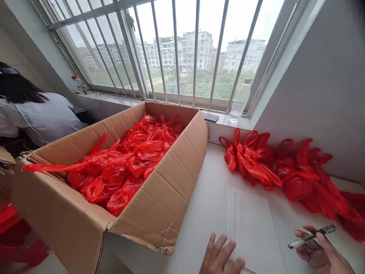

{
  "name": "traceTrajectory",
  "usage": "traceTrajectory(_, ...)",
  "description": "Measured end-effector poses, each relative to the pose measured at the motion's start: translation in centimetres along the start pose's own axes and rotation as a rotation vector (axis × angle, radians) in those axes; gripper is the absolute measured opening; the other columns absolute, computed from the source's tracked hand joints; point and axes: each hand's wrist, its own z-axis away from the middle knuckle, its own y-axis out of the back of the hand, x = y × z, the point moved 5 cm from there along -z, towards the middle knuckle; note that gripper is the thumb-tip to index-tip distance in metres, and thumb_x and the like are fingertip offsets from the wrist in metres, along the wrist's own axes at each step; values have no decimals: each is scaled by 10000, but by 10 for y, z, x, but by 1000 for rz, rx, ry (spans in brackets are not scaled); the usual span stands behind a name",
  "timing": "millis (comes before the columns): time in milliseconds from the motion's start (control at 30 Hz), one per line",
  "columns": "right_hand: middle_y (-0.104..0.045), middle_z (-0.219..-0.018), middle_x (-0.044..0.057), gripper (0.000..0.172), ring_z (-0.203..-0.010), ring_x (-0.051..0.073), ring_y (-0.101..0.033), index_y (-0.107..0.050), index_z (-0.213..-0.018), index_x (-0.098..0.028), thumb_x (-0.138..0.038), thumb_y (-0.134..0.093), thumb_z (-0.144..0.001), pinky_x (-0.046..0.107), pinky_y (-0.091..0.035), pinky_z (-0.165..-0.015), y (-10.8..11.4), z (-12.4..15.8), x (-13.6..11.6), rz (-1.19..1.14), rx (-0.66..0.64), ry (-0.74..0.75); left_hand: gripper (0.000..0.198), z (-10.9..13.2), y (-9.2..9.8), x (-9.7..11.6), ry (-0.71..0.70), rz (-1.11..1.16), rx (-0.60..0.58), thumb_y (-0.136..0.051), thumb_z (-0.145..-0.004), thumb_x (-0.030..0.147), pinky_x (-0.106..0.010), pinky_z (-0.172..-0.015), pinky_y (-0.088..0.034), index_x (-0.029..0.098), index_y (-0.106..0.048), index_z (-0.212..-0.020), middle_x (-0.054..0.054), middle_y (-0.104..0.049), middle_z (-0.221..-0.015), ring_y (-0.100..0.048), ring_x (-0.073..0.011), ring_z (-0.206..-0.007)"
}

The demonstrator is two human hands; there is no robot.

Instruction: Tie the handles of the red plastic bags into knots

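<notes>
My left hand (221, 257) lies flat with fingers spread on the lower left corner of a white paper sheet (252, 224) on the white table (205, 205). My right hand (321, 253), at the bottom right, is closed around a pen (312, 236) held roughly level above the table. A large open cardboard box (159, 201) stands left of the paper, filled with several red plastic bags (128, 163). A row of more red plastic bags (288, 169) lies along the wall beyond the paper.
A barred window (176, 49) runs across the back, with a clear plastic bottle (239, 101) and a dark flat object (210, 117) on its sill. Another person in a light shirt (42, 116) sits at the left. Red material (17, 239) lies low at the left.
</notes>
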Motion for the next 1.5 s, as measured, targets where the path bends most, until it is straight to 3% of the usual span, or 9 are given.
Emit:
traceTrajectory(67, -650, -855, 99, 256, -559, 203, -627, -670, -937, -336, -570, -627, -843, 379, -465, -457, -13, -3, 6, -165, 23, -109, 372, -10, 10, -1, -57, 17, 3, -541, -875, 83, -519, -1037, -526, 292, -634, -1168, -71, -686, -1279, -617, -266, -1230)
traceTrajectory(233, -523, -566, -57, 503, -460, 101, -435, -580, -1236, -228, -475, -717, -820, 210, -354, -415, -54, -16, -12, -292, -68, -7, 342, -87, 22, -39, 174, 194, -1, -464, -928, 89, -462, -991, -532, 257, -646, -1164, -99, -642, -1281, -579, -231, -1233)
traceTrajectory(367, -479, -474, -100, 458, -406, 86, -349, -507, -1296, -238, -389, -649, -888, 194, -309, -424, -58, -16, -11, -322, -102, 62, 213, -151, -6, -70, 238, 296, 202, -525, -928, 150, -450, -968, -509, 220, -693, -1040, -77, -709, -1118, -646, -224, -1096)
traceTrajectory(467, -636, -645, 6, 292, -570, 156, -559, -595, -1095, -201, -427, -522, -925, 264, -444, -503, -50, -15, -9, -395, -108, 69, 210, -173, -35, -81, 187, 327, 238, -526, -916, 138, -435, -969, -503, 201, -703, -1011, -72, -724, -1068, -658, -216, -1056)
traceTrajectory(567, -691, -845, 62, 297, -785, 223, -643, -585, -1094, -217, -407, -575, -866, 338, -516, -613, -43, -18, -12, -451, -85, 95, 218, -176, -47, -85, 170, 326, 210, -537, -903, 120, -413, -949, -509, 203, -707, -1011, -65, -727, -1055, -660, -209, -1028)
traceTrajectory(700, -620, -795, 14, 160, -627, 138, -556, -615, -926, -215, -373, -626, -904, 271, -438, -543, -43, -19, -17, -391, -58, 109, 206, -173, -41, -73, 113, 371, 152, -587, -890, 139, -423, -958, -488, 209, -701, -1047, -66, -712, -1060, -632, -220, -1047)
traceTrajectory(1033, -630, -767, 51, 479, -725, 184, -589, -685, -1152, -176, -514, -375, -1012, 319, -468, -634, -88, 10, -18, -272, -380, -37, 307, -166, -54, -37, -45, 519, -381, -648, -872, 358, -481, -1010, -436, 230, -630, -1151, -78, -690, -1094, -519, -285, -1155)
traceTrajectory(1367, -667, -755, 50, 442, -664, 166, -596, -735, -1076, -167, -478, -430, -1001, 323, -503, -621, -90, 10, -15, -223, -339, -64, 127, -162, -57, -32, -131, 451, -426, -585, -937, 331, -360, -777, -421, 220, -589, -874, 2, -575, -722, -476, -182, -750)
traceTrajectory(1500, -610, -569, 5, 400, -495, 142, -540, -732, -924, -165, -429, -436, -981, 284, -461, -480, -64, -1, -18, -383, -56, 7, 315, -167, -46, -45, 9, 568, -336, -405, -1013, 293, -348, -687, -367, 218, -483, -717, 2, -448, -645, -406, -180, -691)
